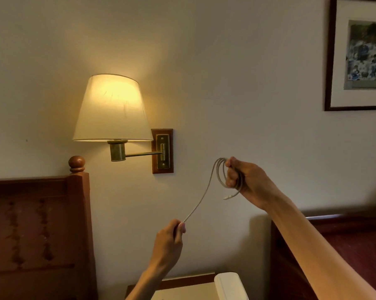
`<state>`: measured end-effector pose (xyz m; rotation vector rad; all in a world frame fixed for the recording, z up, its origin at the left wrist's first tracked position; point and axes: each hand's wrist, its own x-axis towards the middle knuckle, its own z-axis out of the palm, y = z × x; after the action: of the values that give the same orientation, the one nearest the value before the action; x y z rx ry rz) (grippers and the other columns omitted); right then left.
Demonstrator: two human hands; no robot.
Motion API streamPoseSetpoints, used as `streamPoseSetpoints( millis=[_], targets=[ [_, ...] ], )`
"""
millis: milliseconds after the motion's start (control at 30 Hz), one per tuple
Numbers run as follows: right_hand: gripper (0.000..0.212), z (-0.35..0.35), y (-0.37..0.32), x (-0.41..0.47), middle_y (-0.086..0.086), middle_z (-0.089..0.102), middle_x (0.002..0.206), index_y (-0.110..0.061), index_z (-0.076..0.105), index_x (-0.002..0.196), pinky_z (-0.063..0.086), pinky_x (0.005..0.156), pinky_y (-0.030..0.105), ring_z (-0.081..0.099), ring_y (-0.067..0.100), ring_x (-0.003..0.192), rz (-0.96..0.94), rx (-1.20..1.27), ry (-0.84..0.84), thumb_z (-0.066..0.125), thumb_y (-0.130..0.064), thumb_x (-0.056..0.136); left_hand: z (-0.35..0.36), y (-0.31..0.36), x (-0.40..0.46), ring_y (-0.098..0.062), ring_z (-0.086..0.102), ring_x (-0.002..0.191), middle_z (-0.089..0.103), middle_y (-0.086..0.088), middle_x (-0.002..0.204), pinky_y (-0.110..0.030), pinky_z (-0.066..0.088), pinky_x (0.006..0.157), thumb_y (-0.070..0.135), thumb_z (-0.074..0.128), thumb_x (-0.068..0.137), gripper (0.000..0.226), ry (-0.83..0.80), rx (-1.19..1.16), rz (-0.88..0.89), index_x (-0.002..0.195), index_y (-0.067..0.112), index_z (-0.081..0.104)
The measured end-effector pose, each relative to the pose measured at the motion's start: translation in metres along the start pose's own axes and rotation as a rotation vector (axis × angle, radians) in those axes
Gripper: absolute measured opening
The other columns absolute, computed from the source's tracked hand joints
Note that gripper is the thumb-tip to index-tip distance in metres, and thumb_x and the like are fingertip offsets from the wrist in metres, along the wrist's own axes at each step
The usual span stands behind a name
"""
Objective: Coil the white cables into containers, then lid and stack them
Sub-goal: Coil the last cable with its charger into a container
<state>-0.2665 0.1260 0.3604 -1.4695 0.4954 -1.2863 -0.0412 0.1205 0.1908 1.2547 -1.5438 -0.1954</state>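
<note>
My right hand (245, 180) is raised in front of the wall, forearm stretched up and away from the lower right, wrist bent a little so the back of the hand faces right. Its fingers are curled round several loops of the white cable (206, 191), thumb on top pressing the loops against the forefinger; the coil hangs as a narrow oval on the left side of my fist. One short end with its small plug (227, 198) sticks out below the fist, pointing left.

From the top of the coil a single strand runs down and to the left, nearly straight, to my left hand (168, 239). That hand is lower and nearer to me, forearm rising from the bottom edge, knuckles toward the wall. I pinch the strand between thumb and bent forefinger, the other fingers folded into the palm. How much cable passes on below that hand I cannot tell.

The cable is held wholly in the air between my two hands. Below them, at the bottom edge, the rounded corner of a white container (230, 284) sits on a light-topped bedside table (182, 294). A lit wall lamp (112, 109) is mounted to the left, beside a wooden headboard (37, 224), and a framed picture (360, 53) hangs at the upper right.
</note>
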Motion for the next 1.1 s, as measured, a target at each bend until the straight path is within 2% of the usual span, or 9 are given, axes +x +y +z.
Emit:
streamPoseSetpoints(
  millis=[67, 167, 300, 433, 633, 833, 900, 1000, 1100],
  targets=[
    [0.03, 0.008, 0.011, -0.002, 0.005, 0.057, 0.061, -0.005, 0.058, 0.088, 0.045, 0.06, 0.026, 0.052, 0.016, 0.055, -0.066, -0.186, 0.002, 0.04, -0.023, 0.104, -0.006, 0.017, 0.001, -0.006, 0.044, 0.052, 0.05, 0.01, 0.056, -0.021, 0.03, 0.051, 0.026, 0.049, 0.1, 0.03, -0.104, 0.118, 0.106, 0.071, 0.026, 0.052],
    [0.031, 0.017, 0.028, -0.001, 0.009, 0.067, 0.062, 0.002, 0.061, 0.086, 0.048, 0.057, 0.019, 0.062, 0.016, 0.055, -0.153, -0.453, 0.035, 0.044, -0.019, 0.103, -0.018, 0.045, 0.001, -0.008, 0.051, 0.062, 0.052, 0.014, 0.068, -0.021, 0.038, 0.058, 0.031, 0.042, 0.102, 0.024, -0.213, 0.25, 0.391, 0.079, 0.03, 0.05],
    [0.03, 0.022, 0.051, 0.001, 0.006, 0.07, 0.06, -0.007, 0.063, 0.081, 0.051, 0.06, 0.02, 0.064, 0.014, 0.055, -0.176, -0.701, 0.009, 0.047, -0.02, 0.102, -0.033, 0.068, 0.012, -0.005, 0.05, 0.064, 0.05, 0.015, 0.076, -0.015, 0.038, 0.059, 0.025, 0.042, 0.101, 0.019, -0.112, 0.129, 0.603, 0.088, 0.021, 0.055],
    [0.032, 0.023, 0.065, -0.005, -0.001, 0.062, 0.053, -0.009, 0.061, 0.079, 0.048, 0.057, 0.021, 0.057, 0.012, 0.048, -0.124, -0.683, -0.062, 0.043, -0.018, 0.104, -0.042, 0.077, 0.027, -0.002, 0.049, 0.064, 0.05, 0.015, 0.077, -0.012, 0.038, 0.061, 0.027, 0.042, 0.101, 0.019, -0.004, 0.052, 0.637, 0.089, 0.02, 0.055],
    [0.043, 0.031, 0.07, -0.017, -0.004, 0.041, 0.049, -0.005, 0.063, 0.088, 0.039, 0.055, 0.022, 0.037, 0.01, 0.047, 0.09, -0.308, -0.143, 0.031, -0.026, 0.107, -0.04, 0.068, 0.035, -0.009, 0.05, 0.062, 0.055, 0.007, 0.074, -0.013, 0.038, 0.059, 0.016, 0.047, 0.101, 0.017, 0.071, -0.034, 0.498, 0.085, 0.017, 0.055],
    [0.041, 0.028, 0.061, -0.019, 0.003, 0.053, 0.063, -0.009, 0.056, 0.086, 0.041, 0.06, 0.025, 0.046, 0.012, 0.053, 0.317, 0.031, -0.291, 0.028, -0.029, 0.107, -0.03, 0.061, 0.029, -0.013, 0.051, 0.063, 0.055, 0.006, 0.072, -0.017, 0.039, 0.058, 0.018, 0.045, 0.101, 0.02, 0.047, -0.169, 0.368, 0.087, 0.009, 0.057],
    [0.04, 0.027, 0.054, -0.018, 0.004, 0.054, 0.066, -0.012, 0.055, 0.083, 0.041, 0.058, 0.025, 0.044, 0.012, 0.05, 0.319, 0.165, -0.274, 0.027, -0.028, 0.106, -0.024, 0.047, 0.026, -0.01, 0.046, 0.06, 0.051, 0.011, 0.068, -0.02, 0.037, 0.057, 0.021, 0.041, 0.101, 0.025, 0.029, -0.233, 0.282, 0.083, 0.01, 0.054],
    [0.036, 0.024, 0.035, -0.01, -0.004, 0.038, 0.055, -0.014, 0.049, 0.082, 0.033, 0.05, 0.022, 0.031, 0.009, 0.044, 0.249, 0.344, -0.229, 0.027, -0.027, 0.106, -0.008, 0.013, 0.009, -0.009, 0.039, 0.059, 0.045, 0.009, 0.064, -0.025, 0.033, 0.056, 0.028, 0.036, 0.102, 0.033, 0.011, -0.295, 0.11, 0.075, 0.015, 0.049],
    [0.035, 0.019, 0.015, -0.002, -0.006, 0.027, 0.055, -0.015, 0.048, 0.082, 0.026, 0.05, 0.022, 0.024, 0.009, 0.045, 0.172, 0.325, -0.176, 0.026, -0.027, 0.107, 0.005, -0.014, -0.016, -0.009, 0.037, 0.057, 0.043, 0.005, 0.064, -0.021, 0.032, 0.051, 0.041, 0.038, 0.095, 0.035, -0.059, -0.361, -0.115, 0.076, 0.014, 0.049]
  ],
)
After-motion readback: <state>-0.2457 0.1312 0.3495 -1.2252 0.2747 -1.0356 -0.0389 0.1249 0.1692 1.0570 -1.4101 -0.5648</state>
